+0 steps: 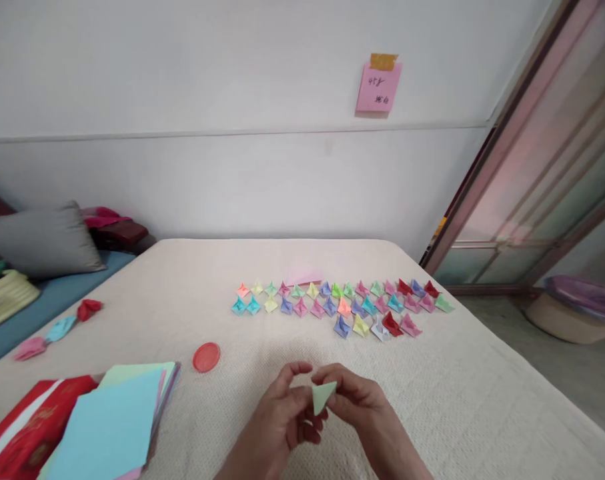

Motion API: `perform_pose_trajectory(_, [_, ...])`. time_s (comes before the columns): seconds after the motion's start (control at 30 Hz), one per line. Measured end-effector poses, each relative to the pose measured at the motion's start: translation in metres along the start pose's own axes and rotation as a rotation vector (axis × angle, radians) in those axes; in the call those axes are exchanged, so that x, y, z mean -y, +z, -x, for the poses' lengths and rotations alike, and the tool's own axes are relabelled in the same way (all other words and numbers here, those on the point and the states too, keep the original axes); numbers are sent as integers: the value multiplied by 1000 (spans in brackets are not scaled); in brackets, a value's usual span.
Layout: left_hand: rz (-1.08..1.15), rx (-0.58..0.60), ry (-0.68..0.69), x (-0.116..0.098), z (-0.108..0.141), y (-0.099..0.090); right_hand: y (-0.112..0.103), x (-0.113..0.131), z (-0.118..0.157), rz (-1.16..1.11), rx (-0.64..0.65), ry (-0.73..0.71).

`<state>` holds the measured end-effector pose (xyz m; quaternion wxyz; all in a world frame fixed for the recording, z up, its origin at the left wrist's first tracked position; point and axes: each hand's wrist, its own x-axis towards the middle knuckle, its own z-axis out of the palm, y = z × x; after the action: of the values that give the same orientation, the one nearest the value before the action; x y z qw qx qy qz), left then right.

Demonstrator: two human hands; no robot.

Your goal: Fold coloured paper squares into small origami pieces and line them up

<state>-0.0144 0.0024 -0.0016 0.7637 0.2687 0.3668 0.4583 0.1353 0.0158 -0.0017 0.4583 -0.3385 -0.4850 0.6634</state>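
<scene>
A small piece of pale green folded paper point(323, 396), roughly triangular, is held above the table between my two hands. My left hand point(287, 413) pinches its left side with the thumb, the other fingers curled loosely underneath. From the right, my right hand point(357, 400) grips the paper's edge between thumb and fingertips. Beyond the hands, several small folded paper pieces point(343, 307) in many colours stand in rows on the cream tablecloth point(222, 267). A flat round red lid point(206, 357) lies to the left of my left hand.
A stack of coloured paper sheets point(112, 420) rests at front left, overlapping a red packet point(42, 413). Three folded paper pieces point(61, 329) lie near the table's left edge. A pink note point(379, 88) is taped to the wall. A covered tub point(577, 310) stands on the floor at right.
</scene>
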Motion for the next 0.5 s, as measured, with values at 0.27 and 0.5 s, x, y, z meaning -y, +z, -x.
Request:
perform_pose_trajectory(0.27, [-432, -55, 267, 2, -8, -10, -1, -4, -1, 103, -89, 175])
perform_pose_trajectory(0.5, [-330, -202, 303, 6, -11, -6, 5, -6, 0, 43, -144, 76])
